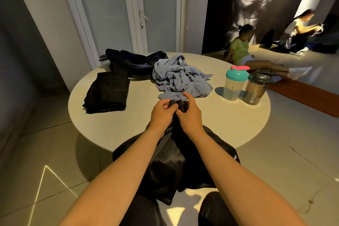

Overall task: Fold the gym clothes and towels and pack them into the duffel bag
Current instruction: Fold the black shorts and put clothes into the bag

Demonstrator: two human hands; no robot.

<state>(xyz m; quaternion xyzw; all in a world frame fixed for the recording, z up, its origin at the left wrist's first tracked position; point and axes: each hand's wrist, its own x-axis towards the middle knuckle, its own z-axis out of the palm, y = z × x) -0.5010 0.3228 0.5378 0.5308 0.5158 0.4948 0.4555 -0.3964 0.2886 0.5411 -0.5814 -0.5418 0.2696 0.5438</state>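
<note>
A black duffel bag hangs over the near edge of the round table, partly in my lap. My left hand and my right hand meet at its top end, both pinching a small black piece there, apparently a strap buckle or zipper pull. A crumpled blue towel lies just beyond my hands. A folded black garment sits at the left. A dark navy garment lies unfolded at the far side.
Two shaker bottles stand on the table's right: one with a teal lid, one with a dark lid. White doors are behind the table. A person in a green shirt sits on the floor at the right, near a mirror wall.
</note>
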